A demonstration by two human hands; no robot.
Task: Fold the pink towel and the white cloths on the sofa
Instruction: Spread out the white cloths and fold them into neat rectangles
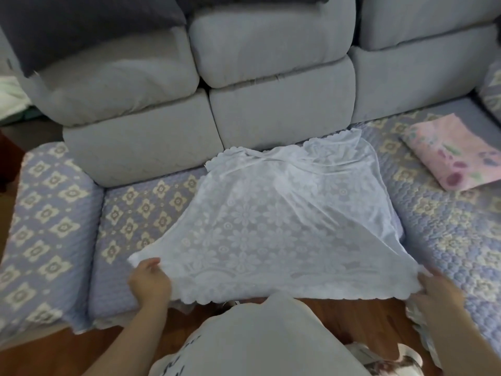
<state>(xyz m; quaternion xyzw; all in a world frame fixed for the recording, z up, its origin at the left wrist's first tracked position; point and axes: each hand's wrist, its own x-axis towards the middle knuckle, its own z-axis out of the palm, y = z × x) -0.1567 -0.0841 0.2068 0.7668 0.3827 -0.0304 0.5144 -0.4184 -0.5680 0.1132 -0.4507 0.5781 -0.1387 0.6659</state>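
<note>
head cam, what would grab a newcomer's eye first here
A white lace cloth spread across the middle of the sofa seat, its near corners gripped by the left hand and right hand. Next, the pink towel, already folded, lying on the seat at far right.

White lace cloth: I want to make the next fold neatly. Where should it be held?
Keep hold of the two near corners of the white lace cloth, where the left hand and right hand pinch it now, coming from the sofa's front edge. The far scalloped edge lies flat, so the near corners can probably be carried over to it.
</note>
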